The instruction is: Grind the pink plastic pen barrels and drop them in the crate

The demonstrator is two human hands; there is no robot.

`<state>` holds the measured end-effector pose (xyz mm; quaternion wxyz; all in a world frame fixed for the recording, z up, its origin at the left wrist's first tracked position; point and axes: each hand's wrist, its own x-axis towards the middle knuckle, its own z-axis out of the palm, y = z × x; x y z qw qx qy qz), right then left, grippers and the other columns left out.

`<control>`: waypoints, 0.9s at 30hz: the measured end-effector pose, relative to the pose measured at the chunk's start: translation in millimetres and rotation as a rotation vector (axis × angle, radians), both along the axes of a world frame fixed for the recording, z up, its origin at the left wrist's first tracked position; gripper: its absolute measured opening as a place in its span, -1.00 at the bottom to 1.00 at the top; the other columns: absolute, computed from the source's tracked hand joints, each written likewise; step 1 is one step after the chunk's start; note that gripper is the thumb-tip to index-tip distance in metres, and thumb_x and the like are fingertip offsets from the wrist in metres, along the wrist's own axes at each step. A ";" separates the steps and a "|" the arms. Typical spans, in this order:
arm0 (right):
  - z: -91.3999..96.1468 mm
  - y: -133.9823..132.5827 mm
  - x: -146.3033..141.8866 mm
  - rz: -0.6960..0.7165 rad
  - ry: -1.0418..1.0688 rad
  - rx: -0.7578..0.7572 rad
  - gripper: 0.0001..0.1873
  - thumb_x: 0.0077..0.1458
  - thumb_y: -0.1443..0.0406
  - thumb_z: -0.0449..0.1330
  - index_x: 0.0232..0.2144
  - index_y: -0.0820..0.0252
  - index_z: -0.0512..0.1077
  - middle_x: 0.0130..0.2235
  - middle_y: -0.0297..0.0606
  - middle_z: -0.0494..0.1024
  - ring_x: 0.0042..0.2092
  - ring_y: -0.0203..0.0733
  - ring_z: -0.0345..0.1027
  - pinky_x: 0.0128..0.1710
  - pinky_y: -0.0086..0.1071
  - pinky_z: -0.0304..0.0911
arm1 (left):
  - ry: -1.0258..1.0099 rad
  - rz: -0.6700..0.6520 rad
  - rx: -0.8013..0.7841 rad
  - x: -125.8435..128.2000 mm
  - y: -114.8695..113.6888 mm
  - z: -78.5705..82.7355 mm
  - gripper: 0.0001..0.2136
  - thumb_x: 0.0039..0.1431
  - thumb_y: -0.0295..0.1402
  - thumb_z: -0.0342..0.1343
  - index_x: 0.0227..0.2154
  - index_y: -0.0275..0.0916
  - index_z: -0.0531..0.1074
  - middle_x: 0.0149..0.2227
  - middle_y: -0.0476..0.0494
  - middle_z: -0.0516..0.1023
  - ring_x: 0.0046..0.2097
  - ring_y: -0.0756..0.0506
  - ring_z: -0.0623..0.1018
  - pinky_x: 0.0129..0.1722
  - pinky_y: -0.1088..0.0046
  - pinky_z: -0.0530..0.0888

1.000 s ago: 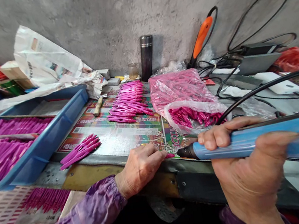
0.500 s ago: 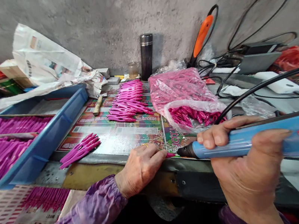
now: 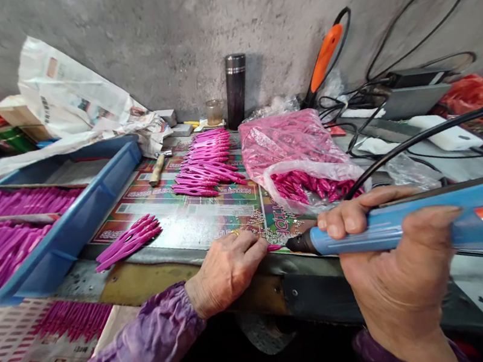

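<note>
My left hand (image 3: 232, 268) is closed at the table's front edge. Its fingers pinch a slim pink piece (image 3: 274, 247), and only the tip shows past them. My right hand (image 3: 399, 278) wraps round a blue electric screwdriver (image 3: 364, 234) held level. The driver's black nose points left and stands right by the pink tip; whether they touch I cannot tell. Tiny metal parts (image 3: 257, 222), perhaps screws, lie scattered just behind my fingers. A small bundle of pink pieces (image 3: 129, 241) rests left of my left hand, and a larger pile (image 3: 206, 162) lies farther back.
An open plastic bag (image 3: 291, 148) of pink pieces sits behind the driver. At left, a blue tray (image 3: 63, 246) holds more. A small hammer (image 3: 158, 170), a dark flask (image 3: 236, 91) and an orange-handled tool (image 3: 326, 57) are farther back. Black cables (image 3: 423, 143) cross the right side.
Hardly anything differs. The view has shifted very slightly, and both hands keep their places with the driver's nose at the pink tip.
</note>
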<state>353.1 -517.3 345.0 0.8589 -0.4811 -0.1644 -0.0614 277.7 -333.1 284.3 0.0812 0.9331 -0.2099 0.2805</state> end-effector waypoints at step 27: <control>2.8 5.1 -17.5 0.058 -0.095 -0.006 -0.50 -0.01 -0.15 0.39 -0.39 0.11 0.43 -0.56 -0.47 0.35 -0.52 -0.30 0.25 -0.41 -0.31 0.31 | -0.177 0.081 -0.122 -29.4 -1.9 3.5 -0.76 0.51 -0.44 -0.06 -0.22 -0.28 0.51 -0.40 -0.07 0.53 -0.43 -0.04 0.48 -0.43 0.46 0.40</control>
